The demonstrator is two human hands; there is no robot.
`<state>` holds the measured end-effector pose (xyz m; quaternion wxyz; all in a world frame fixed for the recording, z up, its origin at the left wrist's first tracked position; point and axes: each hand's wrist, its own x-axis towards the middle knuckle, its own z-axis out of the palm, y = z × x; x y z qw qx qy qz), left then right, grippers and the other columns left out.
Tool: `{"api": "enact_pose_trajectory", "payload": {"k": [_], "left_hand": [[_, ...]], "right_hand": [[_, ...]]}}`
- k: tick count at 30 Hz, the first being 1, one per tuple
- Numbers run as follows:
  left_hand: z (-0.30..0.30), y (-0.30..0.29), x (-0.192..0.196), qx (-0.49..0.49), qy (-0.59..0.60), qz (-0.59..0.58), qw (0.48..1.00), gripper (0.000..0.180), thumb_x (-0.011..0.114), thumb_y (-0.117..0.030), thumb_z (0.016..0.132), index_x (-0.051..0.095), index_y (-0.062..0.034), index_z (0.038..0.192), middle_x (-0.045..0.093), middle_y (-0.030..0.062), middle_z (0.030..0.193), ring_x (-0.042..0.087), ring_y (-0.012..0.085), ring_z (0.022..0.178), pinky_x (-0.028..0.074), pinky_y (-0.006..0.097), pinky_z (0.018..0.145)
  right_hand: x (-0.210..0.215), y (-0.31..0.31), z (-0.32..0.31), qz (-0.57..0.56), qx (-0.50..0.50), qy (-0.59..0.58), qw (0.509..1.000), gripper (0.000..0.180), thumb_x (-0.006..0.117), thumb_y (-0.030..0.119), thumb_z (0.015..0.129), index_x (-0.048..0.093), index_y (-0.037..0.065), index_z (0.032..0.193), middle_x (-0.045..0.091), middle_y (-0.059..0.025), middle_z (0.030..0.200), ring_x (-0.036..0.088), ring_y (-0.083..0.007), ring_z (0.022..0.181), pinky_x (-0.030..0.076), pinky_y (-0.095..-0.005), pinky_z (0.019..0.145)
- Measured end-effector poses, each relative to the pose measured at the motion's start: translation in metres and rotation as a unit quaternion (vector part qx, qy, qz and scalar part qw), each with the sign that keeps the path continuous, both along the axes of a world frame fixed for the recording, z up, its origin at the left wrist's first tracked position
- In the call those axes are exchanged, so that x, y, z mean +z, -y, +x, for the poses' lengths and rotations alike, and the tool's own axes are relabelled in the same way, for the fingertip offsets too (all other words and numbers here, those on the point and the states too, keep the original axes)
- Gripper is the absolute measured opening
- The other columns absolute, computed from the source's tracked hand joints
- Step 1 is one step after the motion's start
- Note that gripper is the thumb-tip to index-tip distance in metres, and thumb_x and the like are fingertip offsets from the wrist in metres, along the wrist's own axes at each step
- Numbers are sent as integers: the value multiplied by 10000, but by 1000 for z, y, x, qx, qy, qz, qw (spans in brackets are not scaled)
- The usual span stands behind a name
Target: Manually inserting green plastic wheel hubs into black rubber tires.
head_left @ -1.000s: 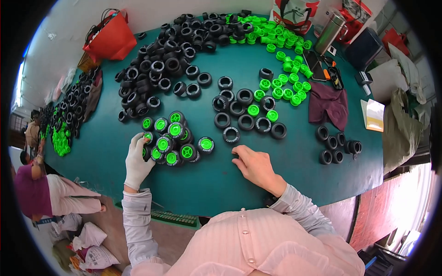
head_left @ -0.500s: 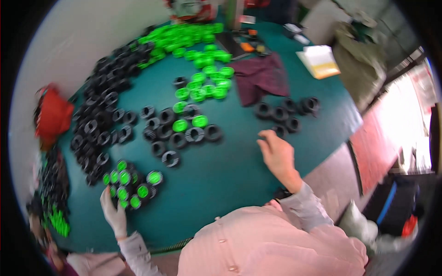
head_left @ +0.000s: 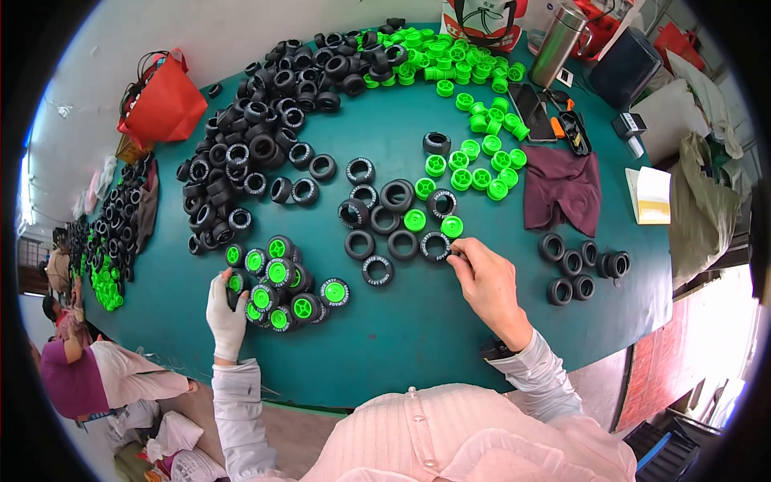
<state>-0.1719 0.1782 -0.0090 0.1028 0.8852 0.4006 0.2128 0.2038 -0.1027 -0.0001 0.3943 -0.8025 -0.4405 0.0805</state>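
Observation:
My gloved left hand (head_left: 226, 318) is closed around a small toy wheel (head_left: 235, 282), a black tyre with a green hub, at the left side of a heap of such wheels (head_left: 278, 273). My bare right hand (head_left: 488, 287) has thumb and forefinger pinched at the right edge of a black tyre with pale lettering (head_left: 436, 247). That tyre lies at the near right of a loose group of tyres (head_left: 403, 244) in mid-table. Two green hubs (head_left: 414, 220) lie flat among them.
A large pile of black tyres (head_left: 263, 149) spreads along the far left. Green hubs (head_left: 482, 178) trail down from the back. On the right are a maroon cloth (head_left: 562, 189), several tyres (head_left: 571, 262), a phone (head_left: 531, 110) and a steel flask (head_left: 560, 46). Another person (head_left: 76, 365) is at far left.
The view has swung and sharpened. My right hand has moved left, from beside the right-hand tyres to a tyre in the middle group, its fingers closing. My left hand stays at the wheel heap.

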Motion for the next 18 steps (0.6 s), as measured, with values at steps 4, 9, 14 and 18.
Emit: {"api": "enact_pose_trajectory", "payload": {"k": [4,9,14,18], "left_hand": [[-50,17,16,125,71,-63,988,517,675,-6,914,543,1,1414,628,185,1343,593,286,1275,423,361,1103],[-202,55,-7,426,189,-5,885,434,655,-184,1016,563,48,1371,646,215,1302,628,310,1181,463,369,1056],[-288,134,-102,514,93,-49,852,404,625,-240,1042,592,75,1293,673,247,1227,648,349,1098,484,401,989],[-278,160,-184,522,163,-166,821,340,624,-163,1019,589,98,1234,696,184,1106,652,268,926,526,360,849]], "right_hand": [[1,-9,12,20,-25,-14,999,235,748,161,913,629,62,1089,671,-85,916,682,-315,726,526,-410,655],[11,-51,33,7,13,39,999,389,819,235,851,636,58,1145,633,-78,1044,685,-303,772,534,-413,656],[5,-109,33,-29,85,146,985,557,875,300,779,602,18,1174,573,-131,1176,691,-326,835,551,-429,657],[5,-113,25,-73,95,182,976,582,885,279,771,565,12,1177,600,-153,1157,693,-343,848,561,-421,677]]}}
